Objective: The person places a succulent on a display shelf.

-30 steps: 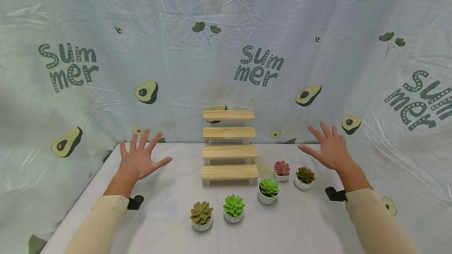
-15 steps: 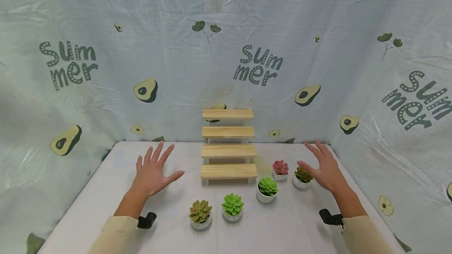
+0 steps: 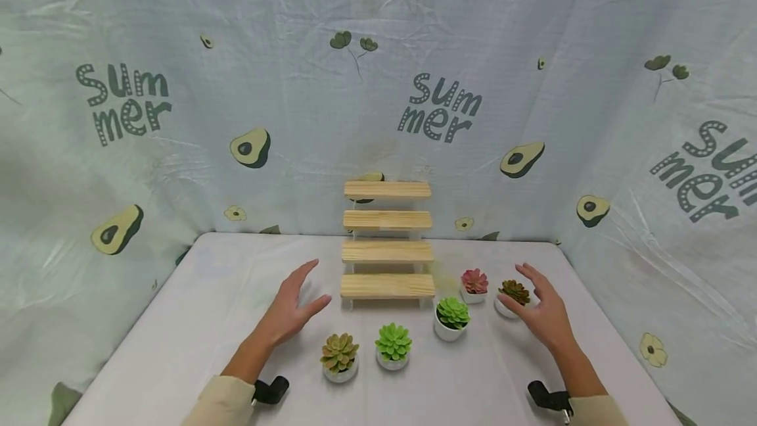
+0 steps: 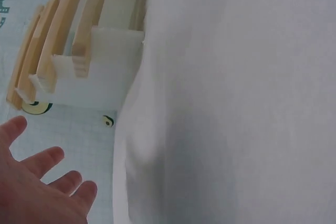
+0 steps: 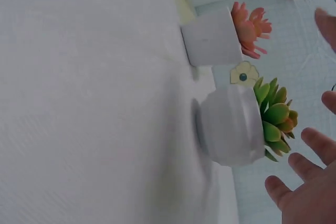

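Note:
My left hand [image 3: 288, 309] hovers over the white table, left of a wooden tiered stand [image 3: 387, 286], thumb apart from the fingers and holding nothing. Over on the right, my right hand [image 3: 544, 314] is close to a potted succulent with brownish-green leaves [image 3: 514, 292], partly covering its white pot. In the right wrist view, the fingers spread beside this succulent [image 5: 276, 116] without visibly gripping it. A pink succulent [image 3: 474, 281] in a square white pot is just left of it. Nearer stand a green succulent [image 3: 452, 313], a bright green one [image 3: 393, 342] and an olive one [image 3: 340, 352].
The stand has several light wooden steps [image 4: 86, 30] on clear side supports, near the back edge of the white table [image 3: 195, 321]. A printed cloth [image 3: 307, 117] with avocados and lettering hangs behind and at both sides.
Both hands have come lower and nearer the table. The left hand has moved right toward the stand, and the right hand has come down to the brownish-green succulent. The pots and stand have stayed put.

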A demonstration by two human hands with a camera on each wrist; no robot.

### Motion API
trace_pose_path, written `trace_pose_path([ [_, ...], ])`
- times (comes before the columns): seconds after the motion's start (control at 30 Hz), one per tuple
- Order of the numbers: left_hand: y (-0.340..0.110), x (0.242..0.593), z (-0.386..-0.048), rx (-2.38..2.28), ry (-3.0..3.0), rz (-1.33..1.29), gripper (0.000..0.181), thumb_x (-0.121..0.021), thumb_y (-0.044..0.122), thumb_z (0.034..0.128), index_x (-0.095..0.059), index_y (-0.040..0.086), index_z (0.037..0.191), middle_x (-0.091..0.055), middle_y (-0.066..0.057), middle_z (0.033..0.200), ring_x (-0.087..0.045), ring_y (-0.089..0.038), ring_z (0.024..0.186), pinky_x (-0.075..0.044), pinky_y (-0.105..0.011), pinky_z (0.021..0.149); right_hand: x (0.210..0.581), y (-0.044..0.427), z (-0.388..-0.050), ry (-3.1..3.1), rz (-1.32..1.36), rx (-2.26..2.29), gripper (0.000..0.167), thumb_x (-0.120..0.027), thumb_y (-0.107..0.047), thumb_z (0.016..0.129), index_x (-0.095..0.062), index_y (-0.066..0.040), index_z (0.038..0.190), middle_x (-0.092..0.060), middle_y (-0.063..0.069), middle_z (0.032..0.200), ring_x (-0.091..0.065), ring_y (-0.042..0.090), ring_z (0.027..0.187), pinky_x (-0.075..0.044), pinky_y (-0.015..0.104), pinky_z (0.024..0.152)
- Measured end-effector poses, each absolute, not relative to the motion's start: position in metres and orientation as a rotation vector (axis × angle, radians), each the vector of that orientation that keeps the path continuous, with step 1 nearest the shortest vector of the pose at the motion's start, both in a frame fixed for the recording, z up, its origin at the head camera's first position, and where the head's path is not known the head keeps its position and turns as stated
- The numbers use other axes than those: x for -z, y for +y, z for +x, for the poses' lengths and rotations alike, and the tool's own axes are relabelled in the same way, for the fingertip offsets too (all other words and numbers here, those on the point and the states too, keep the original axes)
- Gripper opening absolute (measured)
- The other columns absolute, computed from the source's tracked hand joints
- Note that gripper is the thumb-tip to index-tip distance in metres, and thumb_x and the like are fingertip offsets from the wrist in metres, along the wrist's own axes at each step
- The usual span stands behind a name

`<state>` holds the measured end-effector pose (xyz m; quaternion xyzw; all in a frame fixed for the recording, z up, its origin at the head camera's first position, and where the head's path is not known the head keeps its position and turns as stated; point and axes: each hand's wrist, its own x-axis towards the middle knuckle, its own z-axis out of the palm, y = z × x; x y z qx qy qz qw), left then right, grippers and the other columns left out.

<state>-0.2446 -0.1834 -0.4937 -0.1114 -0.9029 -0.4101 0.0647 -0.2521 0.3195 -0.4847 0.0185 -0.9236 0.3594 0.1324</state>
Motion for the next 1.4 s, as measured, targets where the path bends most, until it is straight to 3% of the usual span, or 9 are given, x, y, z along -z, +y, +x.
trace_pose_path([
  [0.2, -0.168, 0.491, -0.25, 1.621, -2.724, -0.226, 0.077, -0.068, 0.045, 0.0972, -0.034, 0.014, 0.159, -0.036, -0.015, 0.164, -0.038, -0.039, 0.149, -0.037, -0.057, 0.12, 0.493, 0.32, -0.25, -2.639, -0.062, -1.256, 0.092, -0.08, -0.047, 0.088, -0.034, -0.012, 0.159, -0.034, 0.022, 0.163, -0.03, 0.045, 0.15, -0.035, 0.066, 0.116],
  [0.43, -0.157, 0.492, -0.263, 2.014, -2.654, 0.036, 0.069, -0.064, 0.037, 0.101, -0.037, 0.009, 0.157, -0.058, -0.019, 0.135, -0.067, -0.028, 0.114, -0.058, -0.044, 0.099, 0.498, 0.319, -0.249, -2.613, -0.144, -1.438, 0.095, -0.081, -0.041, 0.088, -0.029, -0.009, 0.161, -0.036, 0.023, 0.162, -0.034, 0.041, 0.148, -0.036, 0.061, 0.116],
  [0.67, -0.152, 0.5, -0.272, 2.225, -2.52, 0.021, 0.058, -0.06, 0.024, 0.1042, -0.039, 0.005, 0.154, -0.063, -0.02, 0.128, -0.07, -0.023, 0.104, -0.06, -0.039, 0.094, 0.503, 0.319, -0.25, -2.627, -0.271, -1.531, 0.104, -0.083, -0.041, 0.086, -0.021, -0.012, 0.164, -0.032, 0.026, 0.163, -0.033, 0.043, 0.147, -0.034, 0.062, 0.119],
  [1.0, -0.147, 0.509, -0.278, 2.329, -2.452, 0.003, 0.054, -0.061, 0.015, 0.1031, -0.042, 0.006, 0.153, -0.064, -0.018, 0.119, -0.071, -0.019, 0.091, -0.062, -0.034, 0.084, 0.511, 0.321, -0.25, -2.636, -0.313, -1.554, 0.094, -0.083, -0.035, 0.088, -0.028, -0.011, 0.161, -0.038, 0.023, 0.16, -0.039, 0.041, 0.146, -0.038, 0.055, 0.119],
  [1.03, -0.146, 0.509, -0.278, 2.318, -2.457, 0.007, 0.054, -0.062, 0.014, 0.1028, -0.044, 0.006, 0.152, -0.064, -0.018, 0.12, -0.072, -0.019, 0.091, -0.062, -0.034, 0.084, 0.512, 0.321, -0.25, -2.644, -0.316, -1.55, 0.093, -0.082, -0.034, 0.089, -0.029, -0.011, 0.161, -0.038, 0.022, 0.16, -0.039, 0.041, 0.146, -0.039, 0.052, 0.119],
  [1.13, -0.145, 0.507, -0.28, 2.279, -2.483, 0.045, 0.051, -0.063, 0.014, 0.1017, -0.048, 0.007, 0.15, -0.064, -0.016, 0.12, -0.072, -0.018, 0.091, -0.062, -0.034, 0.084, 0.516, 0.322, -0.251, -2.649, -0.335, -1.553, 0.092, -0.082, -0.034, 0.089, -0.03, -0.012, 0.161, -0.04, 0.022, 0.16, -0.042, 0.039, 0.145, -0.05, 0.025, 0.107],
  [1.23, -0.145, 0.506, -0.281, 2.237, -2.507, 0.048, 0.05, -0.064, 0.014, 0.1014, -0.05, 0.005, 0.148, -0.064, -0.018, 0.12, -0.073, -0.019, 0.091, -0.063, -0.034, 0.084, 0.52, 0.323, -0.252, -2.641, -0.346, -1.567, 0.092, -0.083, -0.036, 0.088, -0.032, -0.009, 0.159, -0.041, 0.023, 0.158, -0.045, 0.038, 0.143, -0.043, 0.0, 0.085],
  [1.3, -0.145, 0.506, -0.281, 2.218, -2.518, 0.04, 0.049, -0.064, 0.013, 0.1009, -0.05, 0.003, 0.147, -0.065, -0.018, 0.12, -0.073, -0.019, 0.091, -0.063, -0.034, 0.084, 0.521, 0.323, -0.252, -2.635, -0.355, -1.583, 0.092, -0.083, -0.038, 0.087, -0.034, -0.006, 0.158, -0.043, 0.024, 0.157, -0.047, 0.037, 0.142, -0.038, -0.004, 0.077],
  [1.4, -0.146, 0.506, -0.283, 2.218, -2.512, 0.031, 0.048, -0.065, 0.011, 0.0999, -0.051, 0.002, 0.145, -0.067, -0.018, 0.117, -0.073, -0.02, 0.09, -0.063, -0.034, 0.084, 0.522, 0.323, -0.253, -2.655, -0.367, -1.579, 0.091, -0.082, -0.04, 0.088, -0.035, -0.002, 0.157, -0.045, 0.025, 0.156, -0.048, 0.037, 0.141, -0.041, -0.003, 0.078],
])
